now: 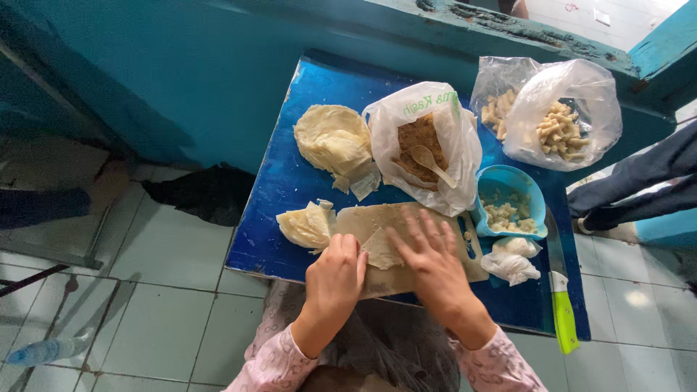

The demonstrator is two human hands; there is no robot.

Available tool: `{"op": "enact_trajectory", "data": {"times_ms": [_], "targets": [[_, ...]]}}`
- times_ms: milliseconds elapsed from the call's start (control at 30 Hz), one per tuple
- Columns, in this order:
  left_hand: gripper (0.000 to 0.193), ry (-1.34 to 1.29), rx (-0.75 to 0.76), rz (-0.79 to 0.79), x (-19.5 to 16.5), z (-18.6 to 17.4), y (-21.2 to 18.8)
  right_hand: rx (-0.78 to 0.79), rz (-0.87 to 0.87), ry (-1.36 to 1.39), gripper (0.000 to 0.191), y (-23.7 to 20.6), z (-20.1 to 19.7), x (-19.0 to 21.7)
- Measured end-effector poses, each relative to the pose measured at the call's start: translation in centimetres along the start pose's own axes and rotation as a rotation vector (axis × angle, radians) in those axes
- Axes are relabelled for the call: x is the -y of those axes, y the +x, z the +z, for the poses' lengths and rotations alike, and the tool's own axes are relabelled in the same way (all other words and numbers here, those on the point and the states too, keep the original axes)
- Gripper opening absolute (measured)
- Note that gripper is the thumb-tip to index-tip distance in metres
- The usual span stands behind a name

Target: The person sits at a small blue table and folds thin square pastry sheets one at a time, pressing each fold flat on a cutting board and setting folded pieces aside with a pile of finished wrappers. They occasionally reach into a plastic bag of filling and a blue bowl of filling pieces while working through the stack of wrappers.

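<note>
On the wooden cutting board [435, 218], the left hand [335, 272] curls over a folded pastry wrapper [380, 250], seemingly pinching its edge, while the right hand [433, 255] presses flat, fingers spread, just beside it. A blue bowl [512, 181] sits right of the board.

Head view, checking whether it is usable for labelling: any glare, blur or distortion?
Head view: soft daylight, glare on the glossy blue table top and the clear plastic bags of pale sticks; wide-angle bending at the edges; the left hand and right hand on the thin pale wrapper sheet are sharp.
</note>
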State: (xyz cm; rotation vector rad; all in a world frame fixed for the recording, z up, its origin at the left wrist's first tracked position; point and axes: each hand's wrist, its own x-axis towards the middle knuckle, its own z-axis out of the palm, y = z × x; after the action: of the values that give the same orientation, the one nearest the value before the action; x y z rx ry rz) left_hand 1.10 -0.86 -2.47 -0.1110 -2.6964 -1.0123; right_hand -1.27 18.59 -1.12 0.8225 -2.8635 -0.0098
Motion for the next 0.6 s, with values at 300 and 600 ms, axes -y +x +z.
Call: {"op": "enact_trajectory", "data": {"times_ms": [300,600], "targets": [[0.017,-0.014,-0.036,0.014,-0.3,-0.1,0.2,-0.278,0.136,-0.035,0.043,1.3,-1.1,-2.4],[0.015,0.077,0.014,0.099,-1.1,0.9,0.6,-0.308,0.526,0.005,0.016,8.0,0.9,-10.3]]}}
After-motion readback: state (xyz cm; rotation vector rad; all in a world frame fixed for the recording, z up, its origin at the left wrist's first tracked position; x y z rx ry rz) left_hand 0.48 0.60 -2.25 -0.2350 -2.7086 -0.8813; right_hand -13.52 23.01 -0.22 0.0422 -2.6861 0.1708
